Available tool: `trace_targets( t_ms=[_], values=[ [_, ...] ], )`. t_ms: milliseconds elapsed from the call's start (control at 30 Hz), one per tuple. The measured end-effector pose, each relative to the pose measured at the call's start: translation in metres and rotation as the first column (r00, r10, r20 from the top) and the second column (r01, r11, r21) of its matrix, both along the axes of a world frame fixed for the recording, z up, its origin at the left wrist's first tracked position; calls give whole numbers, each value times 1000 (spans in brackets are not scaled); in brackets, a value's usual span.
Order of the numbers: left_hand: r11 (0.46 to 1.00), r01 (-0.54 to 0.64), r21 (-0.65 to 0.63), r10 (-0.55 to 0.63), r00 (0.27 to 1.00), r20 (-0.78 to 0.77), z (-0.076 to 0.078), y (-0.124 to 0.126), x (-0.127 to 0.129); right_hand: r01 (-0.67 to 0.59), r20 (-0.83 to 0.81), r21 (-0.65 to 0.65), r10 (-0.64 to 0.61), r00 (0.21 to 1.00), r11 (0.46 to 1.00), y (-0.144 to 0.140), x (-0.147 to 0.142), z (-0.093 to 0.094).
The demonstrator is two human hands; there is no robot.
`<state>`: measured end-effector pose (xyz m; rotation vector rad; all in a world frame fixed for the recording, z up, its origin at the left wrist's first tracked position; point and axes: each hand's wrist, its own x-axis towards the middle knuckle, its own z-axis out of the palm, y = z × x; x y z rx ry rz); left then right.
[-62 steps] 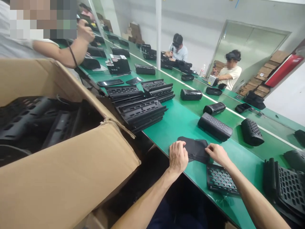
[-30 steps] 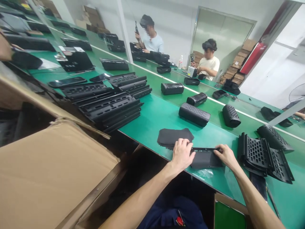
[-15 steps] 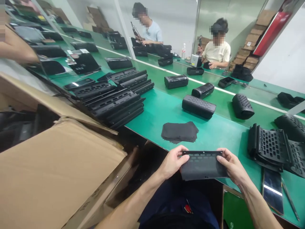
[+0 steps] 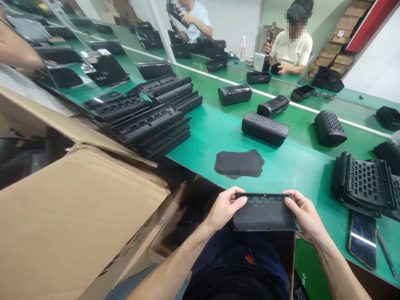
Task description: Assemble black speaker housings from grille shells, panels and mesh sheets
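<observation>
Between my two hands I hold a black slotted plastic cover (image 4: 264, 214), its inner side facing me and a dark mesh sheet lying over most of its slots. My left hand (image 4: 227, 209) grips the upper left corner, thumb pressed on the inside. At the upper right corner my right hand (image 4: 303, 213) does the same, with its fingers behind the edge. The cover hangs over my lap at the bench edge. Just beyond it, a loose stack of black mesh sheets (image 4: 239, 163) lies on the green bench (image 4: 206, 143).
Stacked slotted covers (image 4: 153, 129) lie left; more perforated covers (image 4: 364, 183) stand right, beside a phone (image 4: 362, 239) and a pen-like tool (image 4: 386, 252). Black speaker-like housings (image 4: 265, 129) sit along the bench. An open cardboard box (image 4: 71, 221) fills the lower left. Co-workers (image 4: 292, 52) sit opposite.
The cover has tilted in my hands, so its lower edge now shows more plainly along its length. My grip stays the same. The camera view has shifted slightly.
</observation>
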<state>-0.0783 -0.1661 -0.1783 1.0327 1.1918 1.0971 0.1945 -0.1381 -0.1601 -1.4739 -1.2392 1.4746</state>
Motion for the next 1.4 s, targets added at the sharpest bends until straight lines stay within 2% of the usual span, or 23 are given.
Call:
trace_targets(
  t_ms=[233,500,667,800,1067,1267,1400],
  values=[
    [999,-22,23,24,998,-56,4,2,2,8,6,33,-8,1000,999,-3,1,2],
    [1000,17,11,-17,1000,-24,6,2,1,24,40,71,-27,999,997,-4,2,1],
    [1000,4,15,-6,996,91,0,2,-1,48,15,76,-49,999,996,-3,1,0],
    [998,61,33,-67,969,237,-3,-2,-6,63,16,95,-65,998,993,-4,-1,3],
    [999,28,47,-36,985,170,-4,-10,-9,93,-6,137,-93,996,986,-10,-1,4],
    [994,91,66,-106,955,277,-6,-15,-12,109,-45,123,-104,994,986,-10,1,2],
    [993,83,79,-104,945,310,-8,-16,-11,134,-73,130,-125,989,982,-10,0,5]
  ],
)
